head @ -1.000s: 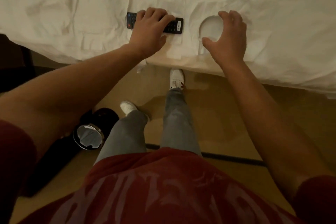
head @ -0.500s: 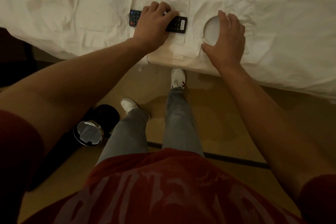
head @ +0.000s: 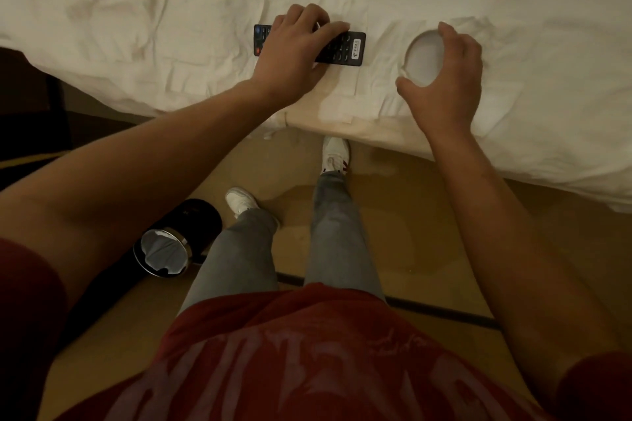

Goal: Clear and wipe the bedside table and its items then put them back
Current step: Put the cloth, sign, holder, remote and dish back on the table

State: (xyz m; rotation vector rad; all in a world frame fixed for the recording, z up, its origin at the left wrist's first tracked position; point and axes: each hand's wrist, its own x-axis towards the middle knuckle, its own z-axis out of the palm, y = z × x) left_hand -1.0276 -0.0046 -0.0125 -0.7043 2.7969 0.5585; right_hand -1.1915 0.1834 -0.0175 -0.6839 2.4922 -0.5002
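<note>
Floor, nearest me: a black cylindrical waste bin with a chrome rim (head: 171, 244) stands on the tan floor, well short of the bed edge and to its left.
Bed edge: the rumpled white bed sheet (head: 136, 27) is my landmark; both items lie on it, just past the edge.
Right hand (head: 444, 79): half a second ago my fingers lay over the round white dish-like object (head: 422, 60); now they are spread wide around its rim, thumb on the near side, not clearly gripping.
Left hand (head: 294, 51): it stays pressed over the flat black remote control (head: 345, 48); whether I am actually gripping it, I cannot tell.
Meaning: I judge both items are about to be lifted off the sheet together, for wiping or returning to the table, which is out of view.
</note>
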